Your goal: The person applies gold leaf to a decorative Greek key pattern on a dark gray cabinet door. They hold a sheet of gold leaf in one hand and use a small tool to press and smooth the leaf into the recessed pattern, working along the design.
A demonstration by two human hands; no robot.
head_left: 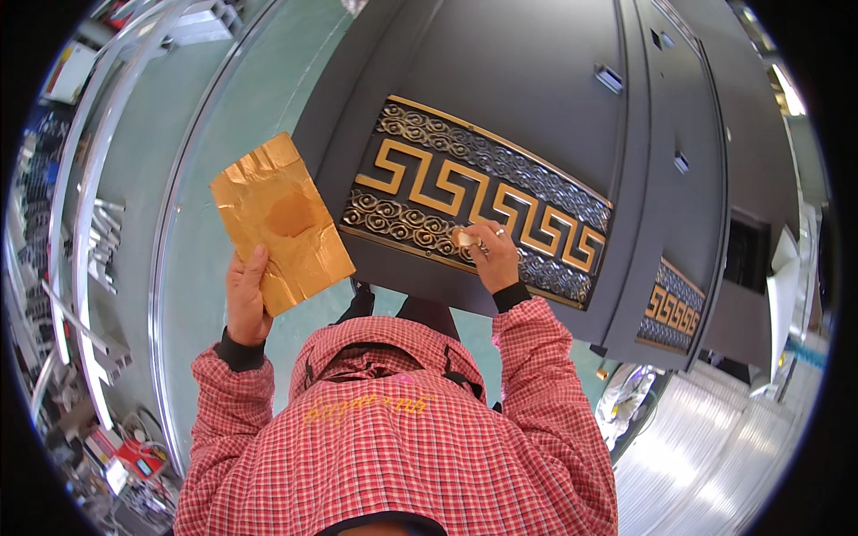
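Note:
My left hand (245, 295) grips the lower corner of a creased gold foil-covered sheet (255, 188), thumb on top. A round, darker gold-brown patch of paint or powder (293, 213) lies on the sheet's middle. My right hand (494, 261) pinches a small pale wad (464, 239), perhaps cloth or sponge; its kind is too small to tell. The wad is at the lower scrollwork band (393, 214) of an ornamental panel, apparently touching it. Above that band runs a raised gold Greek-key pattern (458, 192), with another rose-like scroll band (500, 150) beyond it.
The ornamental panel is set in a large dark grey door (527, 54). A second, similar ornament (672, 308) is at the right. Metal rails and profiles (89, 268) line the left side. Ribbed translucent sheeting (715, 447) lies at lower right, near crumpled plastic wrap (623, 402).

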